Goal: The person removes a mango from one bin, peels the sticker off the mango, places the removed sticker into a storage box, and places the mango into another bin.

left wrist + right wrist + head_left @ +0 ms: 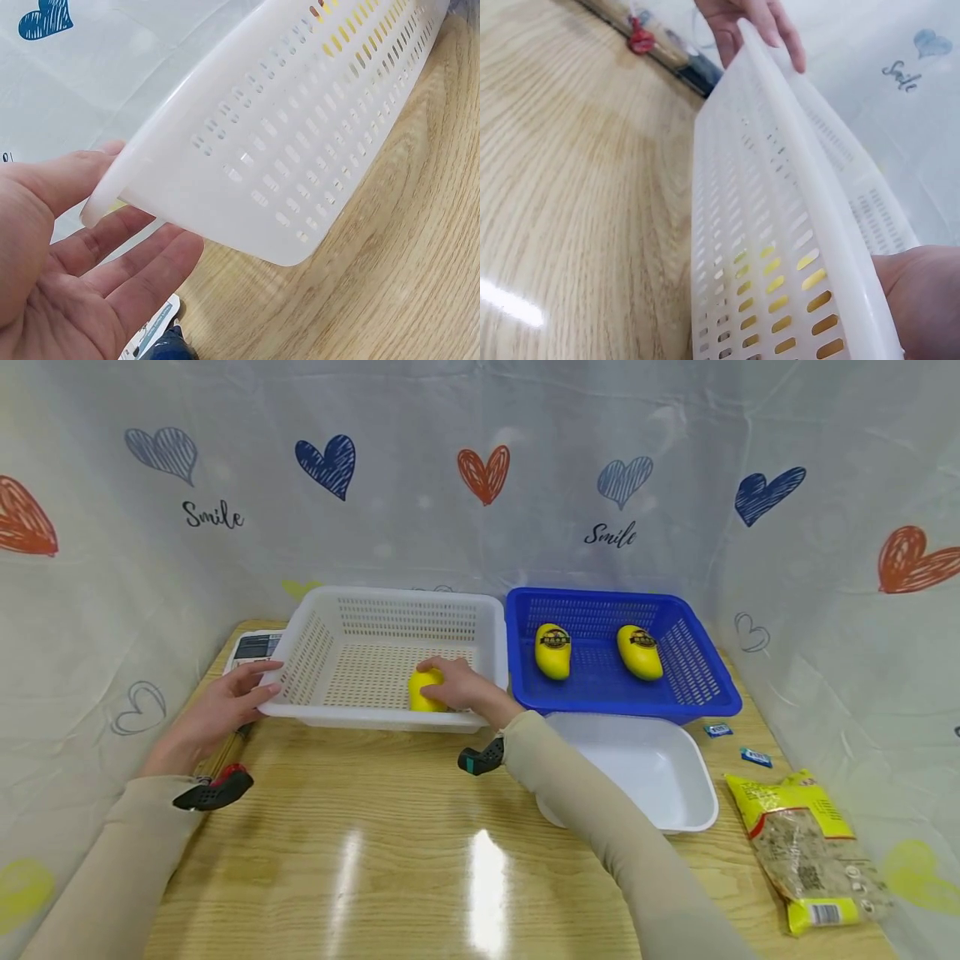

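Note:
My left hand [213, 714] grips the front left corner of a white perforated plastic basket [375, 718]. In the left wrist view the thumb lies over the basket's rim [154, 139] and the fingers reach beneath it. Inside that basket, near its front right corner, my right hand [461, 683] holds a yellow mango [422, 692], partly hidden by the fingers. Through the slots in the right wrist view, yellow from the mango [780, 304] shows. To the right, a blue basket [592, 685] holds two yellow mangoes [553, 653] with black labels, lying apart.
A white tub [645, 777] stands in front of the blue basket, under my right forearm. Two small blue packets [756, 757] and a yellow-and-clear bag [810, 856] lie at the right edge. A flat white-and-grey item [255, 647] sits behind my left hand. A heart-printed curtain [420, 527] surrounds the table.

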The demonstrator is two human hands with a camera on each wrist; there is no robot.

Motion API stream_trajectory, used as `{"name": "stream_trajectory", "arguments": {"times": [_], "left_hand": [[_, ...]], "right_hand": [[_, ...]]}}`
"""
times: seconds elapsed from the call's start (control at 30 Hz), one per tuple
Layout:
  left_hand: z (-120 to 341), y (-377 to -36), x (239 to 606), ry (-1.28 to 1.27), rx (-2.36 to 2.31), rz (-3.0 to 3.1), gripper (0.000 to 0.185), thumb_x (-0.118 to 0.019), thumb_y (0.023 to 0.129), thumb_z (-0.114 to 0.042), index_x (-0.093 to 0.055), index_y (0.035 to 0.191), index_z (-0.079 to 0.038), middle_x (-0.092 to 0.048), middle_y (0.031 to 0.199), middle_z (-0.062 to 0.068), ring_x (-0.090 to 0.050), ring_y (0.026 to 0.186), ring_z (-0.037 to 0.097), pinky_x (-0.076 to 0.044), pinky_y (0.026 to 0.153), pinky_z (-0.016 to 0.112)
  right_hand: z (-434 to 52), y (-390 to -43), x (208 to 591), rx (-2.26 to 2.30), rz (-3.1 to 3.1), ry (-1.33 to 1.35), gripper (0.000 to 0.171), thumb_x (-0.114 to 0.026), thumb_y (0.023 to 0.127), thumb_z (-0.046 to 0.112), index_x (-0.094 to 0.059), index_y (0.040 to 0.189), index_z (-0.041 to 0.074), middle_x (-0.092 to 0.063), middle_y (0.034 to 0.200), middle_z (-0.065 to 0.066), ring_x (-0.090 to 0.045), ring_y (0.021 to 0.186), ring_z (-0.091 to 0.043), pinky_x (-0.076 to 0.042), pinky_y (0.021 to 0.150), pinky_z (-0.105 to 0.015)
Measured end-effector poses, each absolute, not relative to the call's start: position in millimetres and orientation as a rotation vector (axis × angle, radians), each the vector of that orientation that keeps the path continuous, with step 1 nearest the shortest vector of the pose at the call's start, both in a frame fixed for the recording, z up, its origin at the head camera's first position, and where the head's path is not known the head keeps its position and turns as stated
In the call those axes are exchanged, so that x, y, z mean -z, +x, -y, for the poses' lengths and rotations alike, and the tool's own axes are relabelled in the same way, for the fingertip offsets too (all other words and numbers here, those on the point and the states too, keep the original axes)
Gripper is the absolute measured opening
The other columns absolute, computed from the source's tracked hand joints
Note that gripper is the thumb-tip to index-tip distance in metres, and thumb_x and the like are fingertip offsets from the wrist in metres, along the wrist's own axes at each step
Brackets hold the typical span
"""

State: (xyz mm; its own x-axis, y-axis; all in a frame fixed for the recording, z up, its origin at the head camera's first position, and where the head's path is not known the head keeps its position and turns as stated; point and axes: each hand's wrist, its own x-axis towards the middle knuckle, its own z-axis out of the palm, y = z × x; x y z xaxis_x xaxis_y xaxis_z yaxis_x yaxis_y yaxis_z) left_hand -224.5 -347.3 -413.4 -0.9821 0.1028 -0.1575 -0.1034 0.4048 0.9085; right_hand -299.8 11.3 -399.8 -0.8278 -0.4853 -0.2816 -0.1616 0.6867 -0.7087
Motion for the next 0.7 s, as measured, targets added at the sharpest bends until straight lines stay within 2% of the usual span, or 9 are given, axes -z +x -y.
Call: {"name": "stream_trajectory", "arguments": {"times": [0.17,0.4,0.5,0.7], "left_hand": [[345.9,-225.1,414.1,0.009,-1.617,-2.470,0.063,-0.051,0.102,-0.037,-0.027,0.153,-0.010,-0.033,0.148,0.024,-0.058,0.096,-0.001,-0.054,0.081,0.023],[344.8,-224.9,414.6,0.029,-1.622,-2.477,0.062,-0.052,0.102,-0.036,-0.028,0.152,-0.010,-0.035,0.146,0.024,-0.059,0.095,0.000,-0.054,0.081,0.023],[345.1,-224.1,414.7,0.042,-1.626,-2.486,0.060,-0.051,0.102,-0.034,-0.029,0.152,-0.009,-0.036,0.144,0.023,-0.059,0.094,0.000,-0.054,0.080,0.022],[345.7,-224.3,415.6,0.048,-1.623,-2.493,0.061,-0.051,0.102,-0.035,-0.028,0.152,-0.009,-0.036,0.144,0.023,-0.058,0.094,-0.001,-0.054,0.080,0.022]], "right_hand": [[-12.3,-299.8,401.0,0.857,-2.488,-0.533,0.049,-0.057,0.098,0.018,-0.046,0.145,0.020,-0.038,0.144,-0.016,-0.036,0.125,-0.028,-0.039,0.099,-0.042],[-16.5,-299.2,395.3,0.738,-2.529,-0.648,0.051,-0.055,0.099,0.018,-0.042,0.149,0.019,-0.037,0.153,-0.010,-0.027,0.141,-0.028,-0.027,0.113,-0.044],[-22.1,-293.9,386.7,0.749,-2.545,-0.706,0.051,-0.054,0.100,0.019,-0.041,0.149,0.018,-0.034,0.155,-0.010,-0.025,0.143,-0.029,-0.028,0.113,-0.043],[-50.0,-268.7,369.3,1.043,-2.528,-0.762,0.048,-0.055,0.100,0.020,-0.043,0.147,0.018,-0.034,0.151,-0.010,-0.046,0.130,-0.033,-0.044,0.102,-0.042]]}}
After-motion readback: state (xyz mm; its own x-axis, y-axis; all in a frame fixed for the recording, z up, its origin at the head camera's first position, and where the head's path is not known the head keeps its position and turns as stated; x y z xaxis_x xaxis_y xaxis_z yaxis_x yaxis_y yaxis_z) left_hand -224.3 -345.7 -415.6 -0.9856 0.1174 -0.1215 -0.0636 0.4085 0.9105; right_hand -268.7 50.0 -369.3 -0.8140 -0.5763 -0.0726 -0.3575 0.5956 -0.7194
